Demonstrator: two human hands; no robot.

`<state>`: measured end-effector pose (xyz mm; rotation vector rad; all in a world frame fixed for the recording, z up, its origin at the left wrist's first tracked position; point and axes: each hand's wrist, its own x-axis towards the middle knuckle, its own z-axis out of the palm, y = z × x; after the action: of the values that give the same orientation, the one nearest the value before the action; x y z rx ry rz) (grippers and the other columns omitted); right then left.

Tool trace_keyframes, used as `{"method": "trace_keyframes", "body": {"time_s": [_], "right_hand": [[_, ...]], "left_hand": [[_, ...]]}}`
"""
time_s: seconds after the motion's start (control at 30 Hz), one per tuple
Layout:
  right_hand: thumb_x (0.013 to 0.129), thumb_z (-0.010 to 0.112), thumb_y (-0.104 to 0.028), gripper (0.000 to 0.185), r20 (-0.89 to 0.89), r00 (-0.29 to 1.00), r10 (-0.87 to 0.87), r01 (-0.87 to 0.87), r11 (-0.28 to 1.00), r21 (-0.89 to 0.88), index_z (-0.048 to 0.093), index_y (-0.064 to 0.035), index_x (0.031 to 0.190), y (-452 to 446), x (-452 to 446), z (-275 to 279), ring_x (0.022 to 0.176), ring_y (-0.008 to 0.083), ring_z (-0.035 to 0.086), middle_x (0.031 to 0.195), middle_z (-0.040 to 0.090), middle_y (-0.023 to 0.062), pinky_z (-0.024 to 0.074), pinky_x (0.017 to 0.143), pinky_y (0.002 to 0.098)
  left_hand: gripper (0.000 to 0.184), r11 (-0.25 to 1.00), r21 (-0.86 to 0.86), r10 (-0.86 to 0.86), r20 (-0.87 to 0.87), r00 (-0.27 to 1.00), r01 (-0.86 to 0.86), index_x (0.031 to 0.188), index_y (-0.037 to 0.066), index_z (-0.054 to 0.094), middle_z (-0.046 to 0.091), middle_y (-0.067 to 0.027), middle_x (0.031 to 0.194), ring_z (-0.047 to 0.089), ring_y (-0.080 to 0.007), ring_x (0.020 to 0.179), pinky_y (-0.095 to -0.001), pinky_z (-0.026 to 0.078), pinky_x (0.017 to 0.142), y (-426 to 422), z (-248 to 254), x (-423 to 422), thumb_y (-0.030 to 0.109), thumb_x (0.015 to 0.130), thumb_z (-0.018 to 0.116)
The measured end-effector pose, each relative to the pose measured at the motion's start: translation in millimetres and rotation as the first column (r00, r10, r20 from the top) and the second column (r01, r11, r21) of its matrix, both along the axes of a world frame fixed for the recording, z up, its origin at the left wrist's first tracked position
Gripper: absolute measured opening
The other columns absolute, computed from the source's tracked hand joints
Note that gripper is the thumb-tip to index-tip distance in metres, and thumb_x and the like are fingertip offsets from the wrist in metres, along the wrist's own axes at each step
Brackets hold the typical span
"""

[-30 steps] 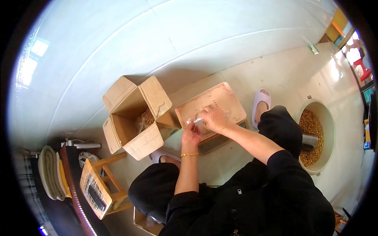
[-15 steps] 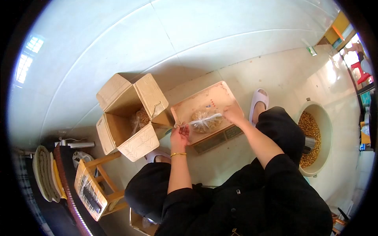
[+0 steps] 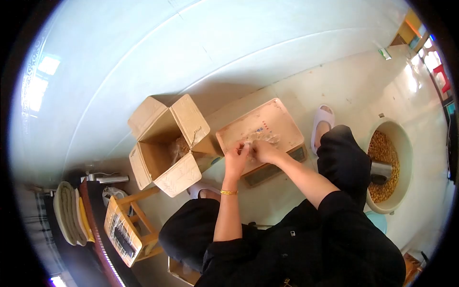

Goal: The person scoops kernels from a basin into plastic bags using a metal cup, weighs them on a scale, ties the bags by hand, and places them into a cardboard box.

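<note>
Bag of clear plastic on flat peach tray | grip: left hand and right hand pinching its gathered top, closure hidden from me | seemingly done: plastic-wrapped brown contents in open cardboard box | seemingly left: loose golden kernels in round cream tub

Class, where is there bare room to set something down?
Open floor, a few specks aside, lies between the wall, the right slipper and the tub. The tray is also free along its far strip, beyond the plastic bag. It is crowded mid-tray, where the left hand and right hand come close together, and where the carton stands near the stool.
</note>
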<state>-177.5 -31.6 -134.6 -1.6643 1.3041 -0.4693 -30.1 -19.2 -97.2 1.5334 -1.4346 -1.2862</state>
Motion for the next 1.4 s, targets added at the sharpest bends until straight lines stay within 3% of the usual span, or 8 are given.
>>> {"method": "trace_keyframes", "body": {"time_s": [0.13,0.2,0.27,0.3,0.6,0.93,1.1,1.4], "right_hand": [[0.077,0.057,-0.01,0.016,-0.005,0.995,-0.1,0.1,0.982,0.158,0.067,0.0008,0.084,-2,-3,-2,0.079,0.0354,0.064,0.082,0.066,0.0205,0.0479,0.071,0.0423],[0.082,0.056,-0.015,0.019,-0.028,1.0,0.01,-0.008,0.997,0.074,0.067,-0.0009,0.085,-6,-4,-12,0.08,0.0347,0.064,0.083,0.066,0.0194,0.0478,0.071,0.0425],[0.079,0.054,-0.01,0.016,-0.109,0.994,0.033,-0.042,0.996,-0.079,0.066,0.0007,0.082,-5,-1,-19,0.077,0.0316,0.063,0.08,0.065,0.0189,0.0476,0.069,0.0396],[0.077,0.051,-0.004,0.014,-0.187,0.981,0.046,-0.088,0.97,-0.228,0.064,0.0023,0.079,-3,-1,-22,0.074,0.0285,0.063,0.077,0.064,0.0184,0.0473,0.067,0.0367],[0.085,0.062,-0.025,0.024,0.372,0.845,-0.384,0.311,0.919,0.241,0.066,-0.0016,0.082,-14,-8,-24,0.077,0.0319,0.064,0.079,0.065,0.0186,0.0485,0.07,0.0402],[0.08,0.064,-0.008,0.012,0.377,0.803,-0.461,0.416,0.887,0.199,0.059,-0.0027,0.089,-8,-2,-20,0.074,0.0206,0.059,0.073,0.06,0.0105,0.0463,0.067,0.0321],[0.069,0.06,0.001,0.021,-0.074,0.986,-0.148,0.086,0.843,-0.531,0.059,-0.0019,0.089,7,-1,-5,0.087,0.033,0.057,0.085,0.062,0.0167,0.0474,0.077,0.0382],[0.071,0.057,-0.002,0.019,-0.238,0.934,-0.265,0.107,0.846,-0.522,0.066,0.0014,0.088,6,1,-5,0.095,0.0353,0.054,0.091,0.064,0.0181,0.0458,0.085,0.0405]], "left_hand": [[0.044,0.984,0.024,0.181,-0.098,0.979,-0.179,0.128,0.007,0.051,0.057,-0.0111,0.112,0.057,-0.0134,0.083,-0.0263,0.048,0.072,-1,-4,-3,-0.003,0.084,0.047],[0.052,0.977,-0.194,-0.023,0.294,0.956,0.083,0.127,0.006,0.052,0.051,-0.0164,0.123,0.059,-0.0215,0.089,-0.0313,0.05,0.076,-9,-49,9,-0.009,0.078,0.044],[0.053,0.77,-0.514,-0.171,0.403,0.899,0.377,0.127,0.006,0.053,0.057,-0.0192,0.117,0.061,-0.0304,0.091,-0.0357,0.05,0.078,-10,-43,-4,-0.009,0.077,0.044],[0.048,0.95,-0.095,-0.28,0.166,0.945,0.298,0.121,0.005,0.057,0.062,-0.0193,0.106,0.063,-0.0322,0.09,-0.0368,0.05,0.079,-5,-39,-5,-0.01,0.077,0.046],[0.021,0.943,-0.314,-0.035,0.246,0.969,0.113,0.104,0.001,0.065,0.061,-0.0107,0.084,0.059,-0.0174,0.07,-0.0291,0.049,0.068,-4,-56,-1,0.007,0.084,0.063],[0.022,0.958,-0.285,0.118,0.285,0.951,-0.033,0.098,0.0,0.065,0.062,-0.0132,0.08,0.06,-0.0216,0.069,-0.0331,0.048,0.064,2,-103,-5,0.017,0.084,0.067],[0.014,0.949,-0.297,0.014,0.377,0.926,0.106,0.088,-0.003,0.061,0.061,-0.0225,0.083,0.058,-0.0404,0.078,-0.0472,0.045,0.072,1,-70,-17,0.009,0.087,0.054],[0.014,0.898,-0.391,-0.022,0.422,0.906,0.204,0.091,-0.003,0.061,0.061,-0.0229,0.081,0.059,-0.0393,0.081,-0.0444,0.047,0.073,-1,-64,-18,0.002,0.078,0.059]]}}
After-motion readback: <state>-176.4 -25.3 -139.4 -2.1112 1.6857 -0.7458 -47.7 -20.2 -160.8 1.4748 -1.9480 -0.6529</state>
